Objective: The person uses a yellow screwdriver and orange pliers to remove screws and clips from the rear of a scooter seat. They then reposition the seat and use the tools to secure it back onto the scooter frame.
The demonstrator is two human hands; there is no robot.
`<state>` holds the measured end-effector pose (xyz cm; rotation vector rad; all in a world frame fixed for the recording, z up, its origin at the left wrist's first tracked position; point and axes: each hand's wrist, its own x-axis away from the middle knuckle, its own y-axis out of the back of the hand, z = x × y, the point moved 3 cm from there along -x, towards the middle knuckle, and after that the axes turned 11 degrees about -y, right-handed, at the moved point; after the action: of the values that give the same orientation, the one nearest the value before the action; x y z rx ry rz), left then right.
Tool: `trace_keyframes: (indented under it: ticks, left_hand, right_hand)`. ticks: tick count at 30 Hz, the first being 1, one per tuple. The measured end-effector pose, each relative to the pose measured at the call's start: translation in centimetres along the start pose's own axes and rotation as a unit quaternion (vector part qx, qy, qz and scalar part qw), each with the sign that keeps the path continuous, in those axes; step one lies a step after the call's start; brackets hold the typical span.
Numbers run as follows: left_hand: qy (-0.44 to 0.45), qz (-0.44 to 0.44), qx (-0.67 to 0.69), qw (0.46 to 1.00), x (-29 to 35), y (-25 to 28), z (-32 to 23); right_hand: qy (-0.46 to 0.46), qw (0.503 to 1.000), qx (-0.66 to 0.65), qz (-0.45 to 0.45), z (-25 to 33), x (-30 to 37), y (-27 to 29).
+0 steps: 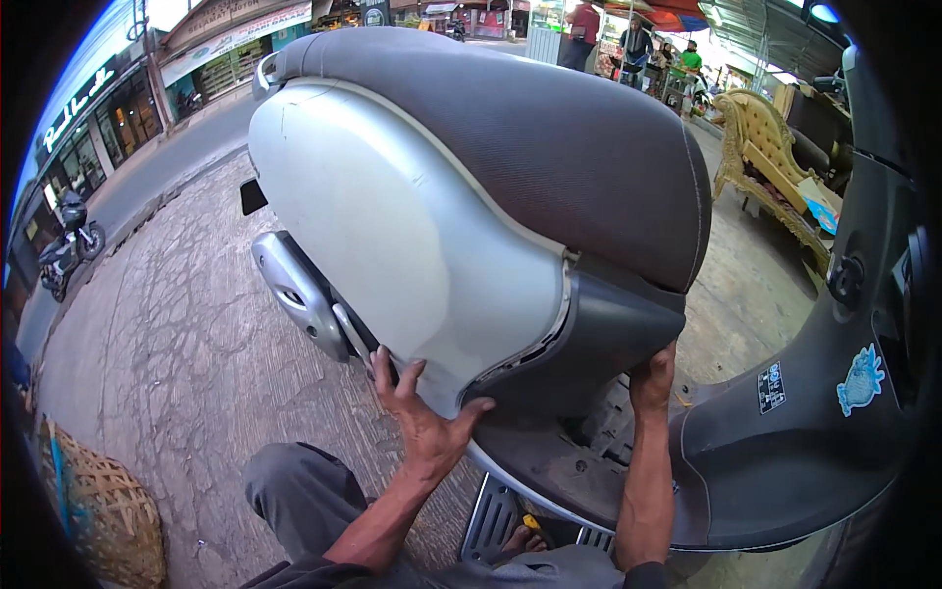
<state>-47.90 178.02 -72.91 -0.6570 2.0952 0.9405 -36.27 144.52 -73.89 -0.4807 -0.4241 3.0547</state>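
Observation:
A motor scooter stands before me, its dark brown seat (549,128) above a pale silver side panel (363,206). A dark grey under-seat cover (608,324) meets that panel along a seam with a visible gap. My left hand (422,422) has its fingers and thumb spread against the lower edge of the side panel, the thumb reaching toward the dark cover. At the cover's front lower corner, my right hand (653,378) curls its fingers round the edge; some fingertips are hidden behind it. Between my hands, an opening (608,427) shows in the footboard.
A silver exhaust shield (299,294) sticks out below the panel. The scooter's front leg shield (785,442) rises at the right. A woven basket (103,510) sits at lower left. An ornate gold sofa (765,157) stands behind the scooter; people and a parked motorcycle (71,240) are farther off.

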Motion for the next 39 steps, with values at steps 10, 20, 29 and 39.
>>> trace_keyframes:
  ticks: [10, 20, 29, 39]
  left_hand:
    - [0.025, -0.037, 0.025, 0.999, 0.3, -1.9, -0.1]
    - [0.034, -0.038, 0.037, 0.998, 0.5, -2.0, 0.0]
    - [0.013, -0.064, 0.019, 0.998, 0.3, -2.0, -0.1]
    - [0.011, -0.04, -0.004, 0.999, 0.7, -2.6, -0.3]
  right_hand:
    - [0.009, 0.999, -0.036, -0.013, -2.1, 0.4, 0.7]
    - [0.062, 0.98, 0.189, -0.027, -0.6, 2.1, -2.4]
    - [0.016, 0.994, -0.097, -0.053, 3.4, -2.0, -3.0]
    - [-0.061, 0.971, -0.231, 0.006, 4.7, -9.0, -1.4]
